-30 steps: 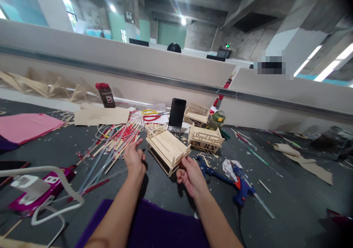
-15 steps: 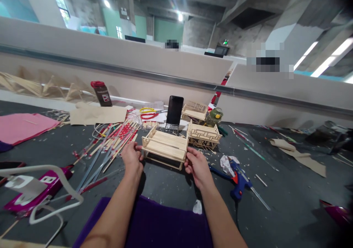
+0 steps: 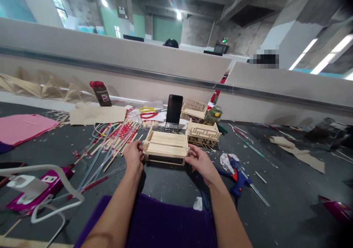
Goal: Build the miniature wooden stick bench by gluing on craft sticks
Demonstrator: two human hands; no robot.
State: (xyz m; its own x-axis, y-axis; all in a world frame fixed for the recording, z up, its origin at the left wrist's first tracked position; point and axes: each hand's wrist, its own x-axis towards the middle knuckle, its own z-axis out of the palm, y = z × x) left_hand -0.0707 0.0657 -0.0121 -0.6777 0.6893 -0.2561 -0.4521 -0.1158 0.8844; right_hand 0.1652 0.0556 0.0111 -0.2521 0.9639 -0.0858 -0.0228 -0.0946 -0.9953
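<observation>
A small bed-like model (image 3: 166,147) made of thin wooden sticks sits in the middle of the dark table, its slatted top facing up. My left hand (image 3: 134,155) grips its left end with closed fingers. At the right end, my right hand (image 3: 200,161) pinches the corner between thumb and fingers. Behind and to the right stand a second stick model (image 3: 204,133) with a lattice side and a third stick model (image 3: 194,109). A phone (image 3: 174,107) rests upright on a wire stand just behind the held model.
Left lie red-tipped sticks (image 3: 125,135), scissors (image 3: 149,112) and a purple power strip (image 3: 51,180) with a white cable. Right are a blue glue gun (image 3: 240,180) and brown paper (image 3: 300,154). A purple cloth (image 3: 171,226) lies in front. A partition (image 3: 138,62) runs behind, a bottle (image 3: 101,93) against it.
The stick model has turned slightly, its right front corner moving back and up. My right hand has shifted a little to the right with it. My left hand stays at the left end.
</observation>
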